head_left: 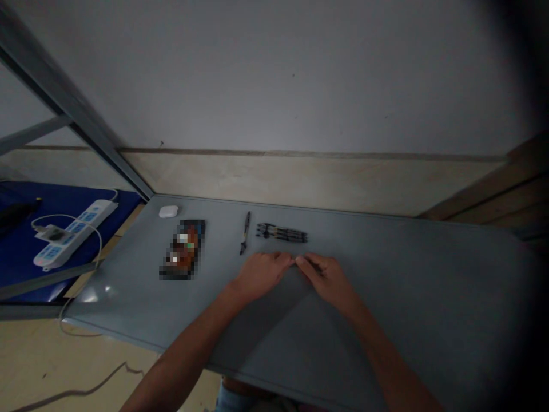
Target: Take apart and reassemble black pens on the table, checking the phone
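My left hand point(265, 273) and my right hand point(329, 277) meet fingertip to fingertip above the grey table. Both are closed in a pinch. A tiny pale bit shows where the fingertips meet, and a slim dark piece point(319, 268) is partly visible under my right fingers. Most of what they hold is hidden, so its kind is unclear. Just beyond my hands, several black pens point(282, 233) lie side by side, pointing left and right. A single black pen point(245, 233) rests apart from them, to the left, pointing away from me.
A phone-shaped object point(183, 250), blurred out, lies on the table point(429, 297) at left. Behind it sits a white earbud case point(168, 212). Beyond the metal frame, a white power strip point(75, 234) with a plugged-in cable rests on a blue surface. A wall borders the far edge.
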Demonstrator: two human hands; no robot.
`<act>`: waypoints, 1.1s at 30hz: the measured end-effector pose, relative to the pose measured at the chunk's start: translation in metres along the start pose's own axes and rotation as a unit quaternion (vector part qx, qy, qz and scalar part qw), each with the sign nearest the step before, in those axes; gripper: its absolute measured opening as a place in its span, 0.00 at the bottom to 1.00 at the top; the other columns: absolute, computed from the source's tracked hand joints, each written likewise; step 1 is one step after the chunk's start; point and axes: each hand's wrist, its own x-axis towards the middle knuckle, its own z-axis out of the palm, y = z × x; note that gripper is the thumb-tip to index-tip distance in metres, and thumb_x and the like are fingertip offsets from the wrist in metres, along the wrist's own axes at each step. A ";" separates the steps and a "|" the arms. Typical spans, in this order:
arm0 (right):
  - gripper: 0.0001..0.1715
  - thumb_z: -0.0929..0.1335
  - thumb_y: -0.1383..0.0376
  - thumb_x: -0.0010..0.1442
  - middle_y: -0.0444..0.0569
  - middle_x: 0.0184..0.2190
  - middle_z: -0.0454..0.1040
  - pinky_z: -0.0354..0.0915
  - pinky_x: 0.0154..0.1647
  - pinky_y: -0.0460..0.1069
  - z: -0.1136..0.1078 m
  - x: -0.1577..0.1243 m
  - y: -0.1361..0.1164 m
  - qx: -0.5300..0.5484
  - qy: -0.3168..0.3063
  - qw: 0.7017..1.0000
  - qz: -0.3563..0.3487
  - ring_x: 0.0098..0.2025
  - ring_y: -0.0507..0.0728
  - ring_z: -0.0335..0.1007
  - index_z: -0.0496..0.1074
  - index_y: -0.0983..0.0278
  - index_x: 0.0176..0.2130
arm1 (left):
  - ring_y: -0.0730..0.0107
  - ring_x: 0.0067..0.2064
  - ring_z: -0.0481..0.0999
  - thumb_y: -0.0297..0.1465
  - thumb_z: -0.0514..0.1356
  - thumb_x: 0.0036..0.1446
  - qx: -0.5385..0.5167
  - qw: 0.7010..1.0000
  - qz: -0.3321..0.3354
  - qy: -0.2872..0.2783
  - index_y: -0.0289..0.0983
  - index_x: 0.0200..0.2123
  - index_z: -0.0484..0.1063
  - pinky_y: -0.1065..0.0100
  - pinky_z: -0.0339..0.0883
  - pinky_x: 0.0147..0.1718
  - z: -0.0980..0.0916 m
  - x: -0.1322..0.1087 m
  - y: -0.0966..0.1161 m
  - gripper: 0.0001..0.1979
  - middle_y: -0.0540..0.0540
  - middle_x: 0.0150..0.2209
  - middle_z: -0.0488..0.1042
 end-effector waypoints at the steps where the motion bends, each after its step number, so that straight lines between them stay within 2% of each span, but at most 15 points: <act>1: 0.21 0.63 0.52 0.65 0.43 0.20 0.68 0.58 0.24 0.47 0.000 0.000 0.000 0.012 -0.009 1.000 -0.010 0.24 0.53 0.64 0.69 0.62 0.27 | 0.62 0.38 0.80 0.37 0.40 0.70 -0.005 1.000 -0.009 0.006 0.38 0.45 0.69 0.66 0.68 0.35 0.000 0.000 -0.001 0.19 0.42 0.39 0.79; 3: 0.17 0.63 0.53 0.64 0.43 0.23 0.69 0.59 0.25 0.46 0.000 0.000 0.000 0.025 -0.016 0.999 -0.018 0.26 0.54 0.66 0.70 0.61 0.31 | 0.62 0.38 0.80 0.38 0.39 0.70 -0.023 0.999 -0.016 0.020 0.37 0.45 0.68 0.66 0.69 0.35 -0.001 0.000 -0.002 0.20 0.43 0.39 0.79; 6: 0.26 0.61 0.52 0.66 0.42 0.16 0.63 0.55 0.22 0.47 0.001 0.000 0.002 0.009 -0.006 1.000 0.009 0.20 0.53 0.60 0.64 0.61 0.21 | 0.60 0.40 0.80 0.45 0.43 0.68 -0.059 0.998 0.002 0.029 0.38 0.50 0.65 0.66 0.69 0.35 -0.001 -0.001 -0.002 0.21 0.43 0.40 0.79; 8: 0.30 0.59 0.51 0.66 0.42 0.14 0.59 0.53 0.21 0.48 0.000 0.000 0.003 0.000 -0.003 1.000 0.026 0.18 0.52 0.58 0.60 0.61 0.17 | 0.61 0.40 0.80 0.46 0.45 0.67 -0.069 0.997 0.021 0.024 0.39 0.52 0.64 0.66 0.70 0.35 0.000 -0.001 -0.001 0.21 0.43 0.42 0.79; 10: 0.28 0.60 0.52 0.66 0.42 0.15 0.61 0.55 0.22 0.47 -0.001 0.000 0.004 0.008 -0.006 1.000 0.022 0.19 0.53 0.59 0.63 0.62 0.19 | 0.61 0.39 0.80 0.40 0.44 0.69 -0.055 0.998 0.017 0.017 0.39 0.51 0.65 0.66 0.70 0.35 0.003 -0.001 0.000 0.17 0.43 0.41 0.79; 12: 0.21 0.61 0.53 0.65 0.43 0.20 0.66 0.57 0.23 0.47 -0.002 0.001 0.004 0.025 -0.016 1.000 0.004 0.23 0.53 0.62 0.68 0.62 0.27 | 0.60 0.37 0.81 0.35 0.41 0.70 -0.036 0.999 -0.006 0.015 0.37 0.49 0.66 0.65 0.70 0.34 0.007 0.001 0.001 0.17 0.42 0.39 0.79; 14: 0.17 0.62 0.53 0.65 0.43 0.23 0.68 0.59 0.25 0.46 -0.002 0.003 0.004 0.023 -0.019 1.000 -0.011 0.25 0.53 0.64 0.69 0.61 0.31 | 0.58 0.37 0.81 0.35 0.40 0.70 -0.034 0.999 -0.025 0.018 0.36 0.48 0.66 0.64 0.70 0.33 0.009 0.002 0.002 0.17 0.41 0.37 0.79; 18: 0.25 0.61 0.51 0.65 0.42 0.19 0.63 0.56 0.23 0.47 -0.002 0.003 0.006 -0.028 0.009 1.000 -0.004 0.22 0.53 0.60 0.64 0.62 0.23 | 0.59 0.40 0.80 0.43 0.44 0.68 -0.073 0.997 0.006 0.030 0.37 0.51 0.64 0.63 0.71 0.36 0.011 0.002 0.003 0.20 0.41 0.42 0.79; 20: 0.29 0.59 0.50 0.66 0.43 0.17 0.61 0.56 0.23 0.47 -0.002 0.002 0.006 -0.029 0.009 1.000 0.009 0.21 0.53 0.60 0.61 0.61 0.20 | 0.61 0.41 0.80 0.43 0.45 0.68 -0.076 0.996 0.031 0.027 0.38 0.53 0.63 0.64 0.71 0.38 0.011 0.001 0.003 0.20 0.42 0.44 0.78; 22: 0.28 0.59 0.50 0.66 0.44 0.18 0.64 0.57 0.24 0.47 -0.003 0.002 0.006 -0.010 -0.001 1.000 0.011 0.22 0.53 0.61 0.64 0.62 0.21 | 0.62 0.41 0.79 0.40 0.43 0.69 -0.065 0.997 0.041 0.020 0.38 0.51 0.65 0.64 0.71 0.39 0.011 0.001 0.003 0.18 0.42 0.44 0.78; 24: 0.22 0.61 0.51 0.66 0.44 0.22 0.68 0.58 0.25 0.47 -0.005 0.002 0.006 0.009 -0.014 1.000 -0.002 0.25 0.54 0.63 0.68 0.62 0.27 | 0.62 0.40 0.79 0.37 0.40 0.70 -0.057 0.998 0.035 0.019 0.36 0.47 0.68 0.63 0.71 0.39 0.011 0.001 0.003 0.20 0.41 0.42 0.78; 26: 0.19 0.62 0.52 0.65 0.44 0.24 0.68 0.58 0.25 0.46 -0.005 0.003 0.007 0.007 -0.025 1.000 -0.014 0.26 0.54 0.64 0.69 0.62 0.31 | 0.61 0.40 0.79 0.38 0.40 0.70 -0.064 0.997 0.023 0.027 0.36 0.48 0.68 0.63 0.71 0.39 0.011 0.001 0.004 0.20 0.41 0.41 0.78; 30: 0.26 0.59 0.51 0.67 0.44 0.20 0.66 0.57 0.26 0.47 -0.004 0.004 0.010 -0.032 -0.027 0.999 -0.007 0.24 0.54 0.63 0.67 0.62 0.24 | 0.59 0.42 0.79 0.45 0.46 0.67 -0.082 0.996 0.027 0.038 0.38 0.55 0.63 0.62 0.72 0.38 0.010 0.000 0.005 0.22 0.42 0.45 0.78; 33: 0.28 0.58 0.51 0.67 0.44 0.20 0.66 0.57 0.26 0.48 -0.005 0.003 0.010 -0.022 -0.033 0.999 -0.004 0.24 0.54 0.63 0.67 0.62 0.23 | 0.60 0.42 0.79 0.43 0.43 0.69 -0.072 0.997 0.035 0.022 0.39 0.53 0.65 0.63 0.72 0.39 0.011 0.001 0.007 0.21 0.41 0.44 0.78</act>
